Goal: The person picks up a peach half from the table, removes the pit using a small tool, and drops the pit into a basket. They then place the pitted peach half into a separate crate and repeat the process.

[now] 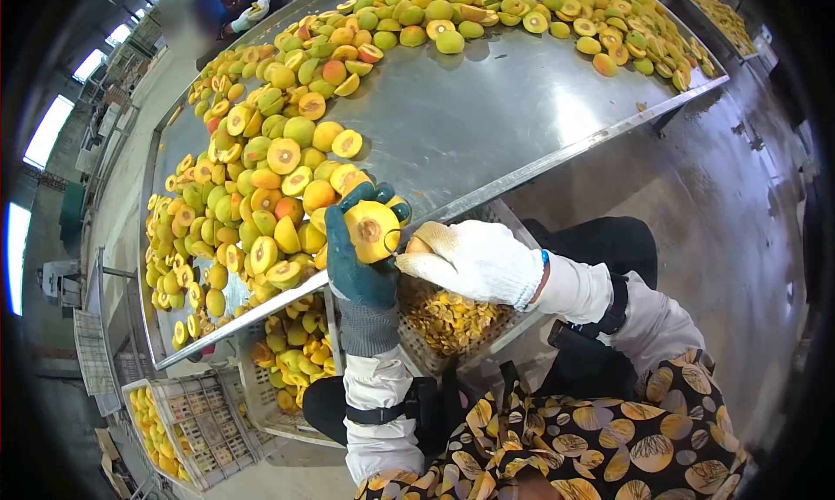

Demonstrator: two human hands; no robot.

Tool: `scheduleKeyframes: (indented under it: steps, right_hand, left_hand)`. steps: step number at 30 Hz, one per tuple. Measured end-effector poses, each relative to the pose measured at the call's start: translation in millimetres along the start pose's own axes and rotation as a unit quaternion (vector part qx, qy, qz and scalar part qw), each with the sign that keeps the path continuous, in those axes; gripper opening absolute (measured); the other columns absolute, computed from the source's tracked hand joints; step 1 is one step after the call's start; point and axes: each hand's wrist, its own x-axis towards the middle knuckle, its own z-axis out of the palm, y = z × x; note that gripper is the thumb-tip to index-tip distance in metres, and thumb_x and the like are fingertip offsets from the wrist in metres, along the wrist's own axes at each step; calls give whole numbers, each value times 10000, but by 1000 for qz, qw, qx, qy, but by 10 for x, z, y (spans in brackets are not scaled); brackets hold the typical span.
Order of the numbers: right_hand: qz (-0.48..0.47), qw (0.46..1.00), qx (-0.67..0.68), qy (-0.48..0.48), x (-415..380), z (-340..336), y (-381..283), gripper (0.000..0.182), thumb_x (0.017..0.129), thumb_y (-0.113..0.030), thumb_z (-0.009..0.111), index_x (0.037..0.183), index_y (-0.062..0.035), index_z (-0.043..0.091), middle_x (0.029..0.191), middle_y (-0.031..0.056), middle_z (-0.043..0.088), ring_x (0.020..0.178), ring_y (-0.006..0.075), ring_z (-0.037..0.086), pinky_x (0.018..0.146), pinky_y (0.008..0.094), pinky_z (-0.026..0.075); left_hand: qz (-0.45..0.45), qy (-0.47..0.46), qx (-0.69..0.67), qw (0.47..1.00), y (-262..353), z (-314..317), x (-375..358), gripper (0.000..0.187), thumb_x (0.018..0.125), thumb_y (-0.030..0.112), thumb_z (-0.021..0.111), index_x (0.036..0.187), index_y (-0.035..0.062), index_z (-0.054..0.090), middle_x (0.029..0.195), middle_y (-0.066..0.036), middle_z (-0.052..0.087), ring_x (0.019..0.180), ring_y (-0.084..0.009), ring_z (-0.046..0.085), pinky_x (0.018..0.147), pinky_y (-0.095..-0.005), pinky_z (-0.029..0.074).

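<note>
My left hand [364, 261], in a dark green rubber glove with a grey cuff, holds a halved yellow peach [372, 230] with its cut face and brown pit centre toward me. My right hand [474, 258], in a white knit glove, is closed round the handle of a small pitting knife. Its thin curved blade [390, 242] touches the right edge of the peach half. Fingers hide most of the handle. Below both hands, a crate [513, 326] contains many pits and scraps [448, 317].
A metal table [487, 109] carries heaps of halved peaches [252, 178]. Crates of peach pieces [209, 430] stand below its left edge. Another person's gloved hand [252, 13] is at the far left. A second peach-covered table [718, 17] stands at the back right.
</note>
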Motion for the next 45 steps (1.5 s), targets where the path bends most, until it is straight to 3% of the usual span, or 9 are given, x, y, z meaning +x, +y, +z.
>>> scheduleKeyframes:
  steps: [2, 13, 24, 29, 33, 35, 39, 42, 45]
  right_hand:
    - [12, 1000, -10, -19, -16, -39, -34, 461, 984, -494, 524, 887, -53, 622, 687, 182, 648, 640, 372, 667, 551, 445, 514]
    - [86, 996, 11, -23, -39, -139, -93, 500, 996, -494, 491, 870, -31, 636, 672, 207, 643, 646, 396, 666, 567, 471, 524]
    - [145, 985, 72, -60, -63, -230, -113, 528, 1011, -512, 434, 942, -35, 647, 800, 237, 673, 760, 423, 673, 663, 482, 536]
    - [126, 978, 141, -84, -87, -163, 40, 472, 1020, -452, 476, 953, -10, 624, 722, 210, 647, 695, 396, 664, 642, 445, 515]
    - [204, 962, 135, -123, -51, -293, -66, 587, 1019, -533, 392, 1021, -16, 670, 918, 257, 684, 950, 433, 658, 826, 455, 517]
    - [230, 951, 166, -121, -65, -269, -108, 599, 1018, -541, 391, 1002, -14, 675, 915, 255, 683, 932, 436, 656, 816, 450, 515]
    - [311, 897, 273, -157, -50, -241, -116, 608, 1015, -527, 395, 956, 14, 664, 775, 195, 670, 732, 334, 668, 701, 394, 517]
    - [288, 891, 307, -168, -40, -269, -32, 573, 1016, -499, 404, 862, 1, 637, 606, 106, 605, 545, 210, 617, 535, 341, 481]
    - [331, 805, 434, -232, -35, -343, 44, 588, 1024, -524, 411, 803, -17, 611, 534, 75, 550, 415, 175, 538, 416, 310, 422]
  left_hand:
    - [-19, -11, 16, 1000, -68, -117, -10, 648, 1063, 519, 345, 1325, -53, 499, 1223, -215, 629, 1048, -318, 660, 940, -422, 542]
    - [4, 11, 125, 992, -65, 114, -112, 762, 1028, 627, 320, 1193, -63, 599, 1022, -167, 669, 929, -242, 657, 874, -346, 540]
    - [48, 2, 217, 975, -4, 297, -182, 720, 1064, 556, 270, 1194, -75, 591, 1030, -156, 665, 945, -216, 651, 881, -329, 530]
    - [13, -69, 279, 958, 16, 203, -149, 648, 1087, 480, 264, 1235, -76, 563, 1075, -171, 653, 1001, -225, 637, 904, -335, 522]
    - [164, -21, 267, 949, -240, 213, -221, 602, 1086, 468, 297, 1285, -51, 528, 1150, -169, 627, 1052, -230, 615, 908, -333, 522]
    - [225, 38, 239, 944, -435, 289, -312, 565, 1087, 453, 318, 1297, -32, 518, 1179, -162, 615, 1066, -233, 606, 925, -340, 516]
    - [142, 66, 178, 971, -417, 401, -361, 485, 1105, 388, 308, 1264, -10, 534, 1167, -135, 616, 1025, -218, 607, 956, -343, 486]
    - [113, 56, 284, 950, -234, 454, -353, 506, 1095, 410, 342, 1200, -23, 580, 1137, -142, 655, 1044, -206, 615, 921, -326, 495]
    - [133, 35, 334, 933, -132, 495, -379, 462, 1106, 346, 325, 1227, -32, 561, 1151, -137, 635, 1040, -208, 604, 956, -333, 470]
